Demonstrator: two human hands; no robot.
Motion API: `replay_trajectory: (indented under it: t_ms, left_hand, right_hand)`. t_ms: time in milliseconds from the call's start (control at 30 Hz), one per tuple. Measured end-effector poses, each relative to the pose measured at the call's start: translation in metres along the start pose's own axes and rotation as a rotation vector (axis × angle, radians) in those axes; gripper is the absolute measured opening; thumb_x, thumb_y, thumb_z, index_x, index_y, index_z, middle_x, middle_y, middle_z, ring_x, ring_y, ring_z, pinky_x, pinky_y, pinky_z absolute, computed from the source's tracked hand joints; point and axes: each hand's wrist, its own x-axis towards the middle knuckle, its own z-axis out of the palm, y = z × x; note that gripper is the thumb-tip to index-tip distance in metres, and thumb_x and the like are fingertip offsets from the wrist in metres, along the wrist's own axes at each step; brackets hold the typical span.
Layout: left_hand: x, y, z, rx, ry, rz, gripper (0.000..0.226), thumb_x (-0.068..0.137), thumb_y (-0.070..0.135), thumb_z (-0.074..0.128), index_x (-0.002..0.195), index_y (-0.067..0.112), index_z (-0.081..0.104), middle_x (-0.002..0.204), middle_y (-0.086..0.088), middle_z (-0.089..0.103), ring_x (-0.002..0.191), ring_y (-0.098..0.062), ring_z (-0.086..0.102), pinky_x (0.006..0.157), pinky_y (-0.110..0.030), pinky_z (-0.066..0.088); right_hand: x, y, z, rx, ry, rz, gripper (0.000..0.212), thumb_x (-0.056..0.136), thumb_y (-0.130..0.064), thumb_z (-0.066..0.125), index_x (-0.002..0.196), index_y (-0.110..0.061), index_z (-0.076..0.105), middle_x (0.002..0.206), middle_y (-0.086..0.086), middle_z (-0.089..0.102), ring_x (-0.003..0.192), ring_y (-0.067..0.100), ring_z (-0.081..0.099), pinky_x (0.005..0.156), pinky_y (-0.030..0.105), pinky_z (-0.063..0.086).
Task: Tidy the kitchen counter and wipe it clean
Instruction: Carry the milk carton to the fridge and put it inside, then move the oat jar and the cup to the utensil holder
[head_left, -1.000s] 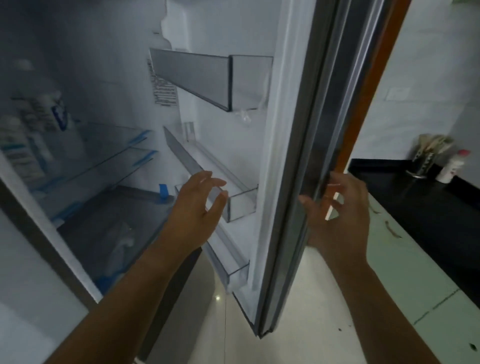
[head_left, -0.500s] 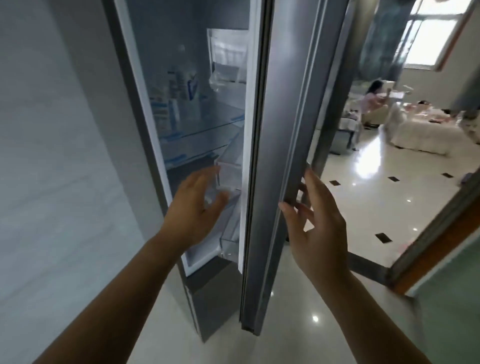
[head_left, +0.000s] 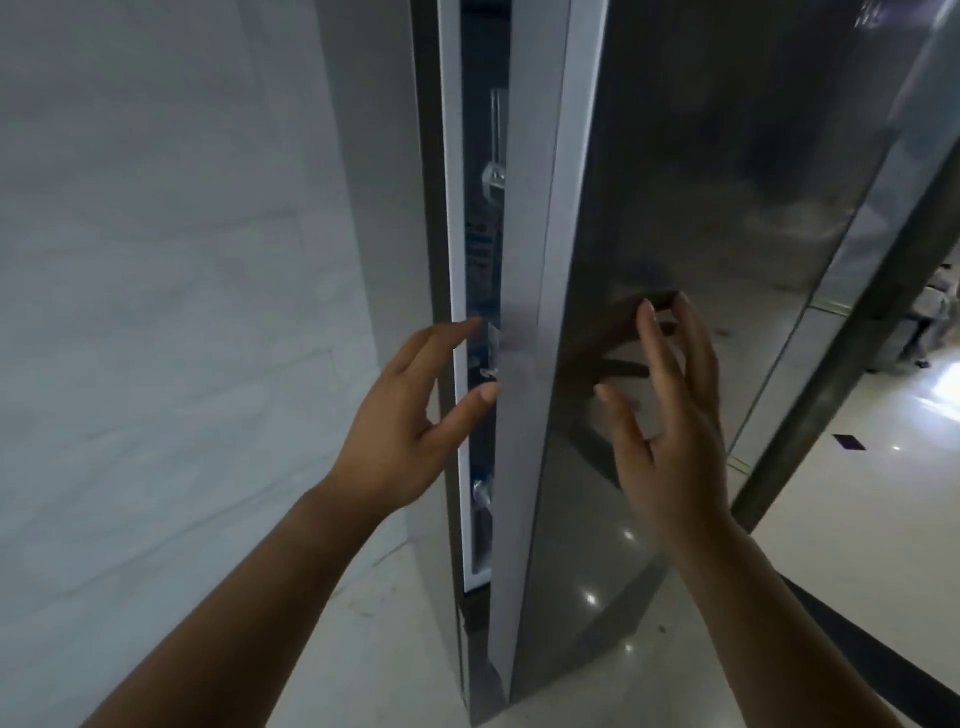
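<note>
Steel-grey and glossy, the fridge door (head_left: 701, 260) stands almost shut, leaving only a thin slit along its left edge. Through that slit a strip of the lit inside shows: a white seal (head_left: 451, 260), parts of clear door shelves (head_left: 493, 182) and some blurred labels too small to read. The fridge body (head_left: 395, 208) stands against a pale marbled wall (head_left: 156, 260) on the left.

Both hands are bare and hold nothing. The left hand (head_left: 410, 415) hovers at the slit, fingers spread apart, with the thumb tip right at the door's light inner edge and the forefinger reaching toward the seal; whether either truly touches cannot be told. The right hand (head_left: 670, 415) is raised before the door's outer face, fingers apart and slightly curled, its dark reflection visible in the metal just behind it. It looks very close to the surface, though contact is not clear.

Below lies a shiny pale floor (head_left: 857, 519) with small dark tile insets and bright light spots. A dark frame (head_left: 831, 389) slants up at the right. No counter appears in this view.
</note>
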Motion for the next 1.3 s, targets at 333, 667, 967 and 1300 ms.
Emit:
replay_trajectory:
  t_ms: [333, 667, 967, 1300]
  left_hand:
    - [0.043, -0.02, 0.014, -0.045, 0.056, -0.15, 0.078, 0.072, 0.063, 0.047, 0.141, 0.043, 0.017, 0.132, 0.025, 0.031, 0.106, 0.014, 0.042, 0.085, -0.004, 0.033]
    - [0.042, -0.017, 0.035, 0.001, 0.216, -0.329, 0.063, 0.076, 0.06, 0.046, 0.134, 0.047, 0.025, 0.138, 0.017, 0.042, 0.112, 0.009, 0.048, 0.088, -0.003, 0.04]
    - [-0.033, 0.016, 0.083, 0.039, 0.495, -0.606, 0.043, 0.083, 0.062, 0.047, 0.125, 0.051, 0.046, 0.13, 0.015, 0.056, 0.116, 0.002, 0.053, 0.097, -0.027, 0.045]
    - [-0.222, 0.078, 0.182, -0.124, 0.681, -1.191, 0.04, 0.081, 0.057, 0.052, 0.118, 0.044, 0.054, 0.114, 0.022, 0.064, 0.109, 0.0, 0.059, 0.094, -0.034, 0.047]
  right_hand:
    - [0.04, 0.035, 0.066, -0.072, -0.102, -0.109, 0.069, 0.084, -0.042, 0.062, 0.142, -0.02, 0.031, 0.153, 0.013, 0.015, 0.14, 0.032, 0.019, 0.108, 0.047, 0.032]
    - [0.052, 0.065, 0.088, 0.083, -0.017, -0.265, 0.055, 0.085, -0.038, 0.065, 0.133, -0.017, 0.048, 0.147, 0.014, 0.022, 0.138, 0.036, 0.016, 0.113, 0.045, 0.024]
    - [0.028, 0.086, 0.063, 0.452, -0.302, -0.364, 0.046, 0.092, -0.032, 0.05, 0.127, -0.003, 0.051, 0.141, 0.022, 0.037, 0.135, 0.037, 0.029, 0.111, 0.044, 0.027]
    - [-0.091, 0.114, 0.05, 0.669, -1.273, -0.122, 0.05, 0.091, -0.048, 0.039, 0.126, -0.014, 0.05, 0.135, -0.002, 0.045, 0.127, 0.007, 0.038, 0.105, 0.032, 0.036]
